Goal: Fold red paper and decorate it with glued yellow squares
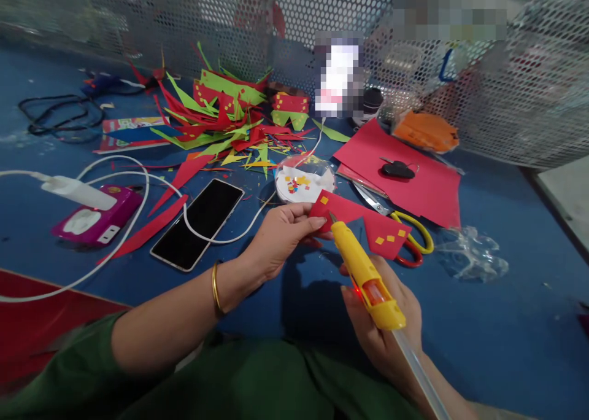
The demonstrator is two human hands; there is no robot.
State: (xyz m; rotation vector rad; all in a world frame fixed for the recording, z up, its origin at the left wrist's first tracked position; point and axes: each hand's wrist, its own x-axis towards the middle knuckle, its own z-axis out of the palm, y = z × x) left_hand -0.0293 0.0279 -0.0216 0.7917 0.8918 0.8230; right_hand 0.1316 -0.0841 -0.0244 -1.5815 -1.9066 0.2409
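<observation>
My left hand (280, 239) pinches the left end of a red paper strip (350, 214), which has a notch in its lower edge and small yellow squares on it. In my right hand (398, 297) is a yellow hot glue gun (363, 266), with a clear glue stick (421, 371) sticking out of its back. The gun's nozzle is at the paper's left part, near my left thumb; I cannot tell if it touches. Just beyond the paper stands a round clear container (304, 180) holding small coloured paper bits.
Scissors (416, 236) and red paper sheets (414, 186) with a key lie to the right. A phone (197, 223), a white cable and a purple power socket (99, 214) are on the left. Behind are paper scraps (221, 119) and a perforated metal panel (207, 15).
</observation>
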